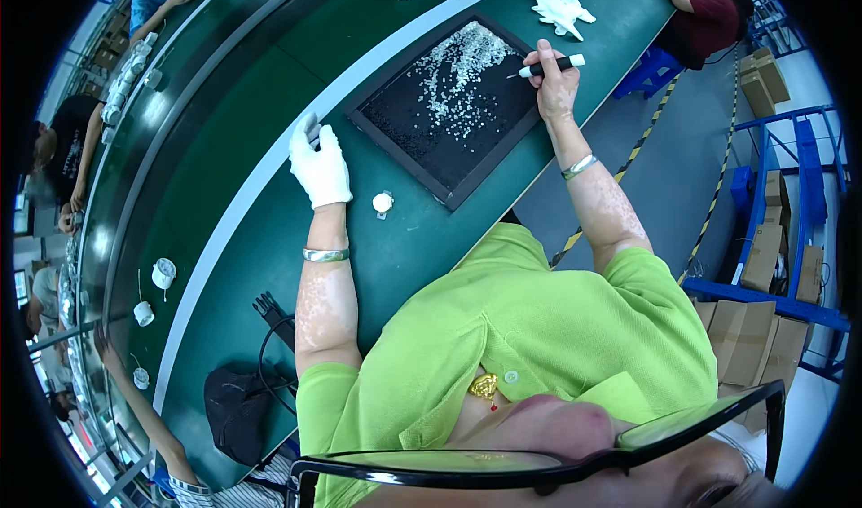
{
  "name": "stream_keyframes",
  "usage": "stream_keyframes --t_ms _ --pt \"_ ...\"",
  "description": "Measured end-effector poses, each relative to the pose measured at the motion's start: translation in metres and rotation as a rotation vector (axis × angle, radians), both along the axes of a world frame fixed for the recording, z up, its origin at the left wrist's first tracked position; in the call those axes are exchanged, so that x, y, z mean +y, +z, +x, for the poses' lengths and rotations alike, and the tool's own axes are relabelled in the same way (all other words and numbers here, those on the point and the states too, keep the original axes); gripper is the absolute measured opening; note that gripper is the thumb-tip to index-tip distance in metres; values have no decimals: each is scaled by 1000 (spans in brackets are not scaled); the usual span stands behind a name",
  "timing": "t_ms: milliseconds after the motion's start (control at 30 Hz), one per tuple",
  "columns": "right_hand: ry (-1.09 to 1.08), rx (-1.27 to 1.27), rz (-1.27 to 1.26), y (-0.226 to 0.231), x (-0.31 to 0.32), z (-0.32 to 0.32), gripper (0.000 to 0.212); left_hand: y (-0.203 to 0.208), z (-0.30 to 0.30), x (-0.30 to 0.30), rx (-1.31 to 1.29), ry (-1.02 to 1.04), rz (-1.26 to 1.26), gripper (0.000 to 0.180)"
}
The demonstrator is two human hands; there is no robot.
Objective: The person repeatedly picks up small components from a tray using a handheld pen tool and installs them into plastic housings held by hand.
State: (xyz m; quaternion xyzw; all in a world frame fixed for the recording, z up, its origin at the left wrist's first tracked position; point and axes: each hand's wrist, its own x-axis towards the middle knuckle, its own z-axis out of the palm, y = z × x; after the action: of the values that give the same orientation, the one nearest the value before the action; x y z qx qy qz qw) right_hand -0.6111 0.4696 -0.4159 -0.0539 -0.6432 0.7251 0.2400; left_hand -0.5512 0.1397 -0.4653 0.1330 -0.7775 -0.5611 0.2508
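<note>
My right hand [554,84], bare, grips a black-and-white pen-like tool [563,64] with a thin metal tip. The hand is above the right edge of a black tray [422,171], and the tip points left over it. Many small clear and whitish pieces [460,72] lie scattered in the tray, thickest toward its far end. To the left of the tray, my left hand [321,168] wears a white glove with greyish fingertips. Its fingers curl toward the thumb near the pale strip; what they hold, if anything, is hidden. A small round white part [383,203] lies between glove and tray.
A crumpled white glove [562,14] lies beyond the tray. Across the pale strip [215,238] runs a green conveyor belt [242,122] carrying round white parts [163,273]. A black cap [235,409] and a cable are at lower left. Co-workers sit around; boxes [763,247] fill blue racks at right.
</note>
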Motion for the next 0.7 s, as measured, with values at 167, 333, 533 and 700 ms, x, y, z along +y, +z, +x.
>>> stream_keyframes --t_ms 167,333,533,700 --pt "38 54 -36 3 -2 0 37 1 3 0 1 -3 -23 33" --pt "39 38 -43 5 -3 -2 38 3 0 -2 9 -3 -34 33" --pt "32 11 -1 4 2 -2 39 10 -4 1 -19 -13 -16 33" --pt "9 -25 57 8 -2 -2 39 6 -15 -5 31 -22 -38 34"
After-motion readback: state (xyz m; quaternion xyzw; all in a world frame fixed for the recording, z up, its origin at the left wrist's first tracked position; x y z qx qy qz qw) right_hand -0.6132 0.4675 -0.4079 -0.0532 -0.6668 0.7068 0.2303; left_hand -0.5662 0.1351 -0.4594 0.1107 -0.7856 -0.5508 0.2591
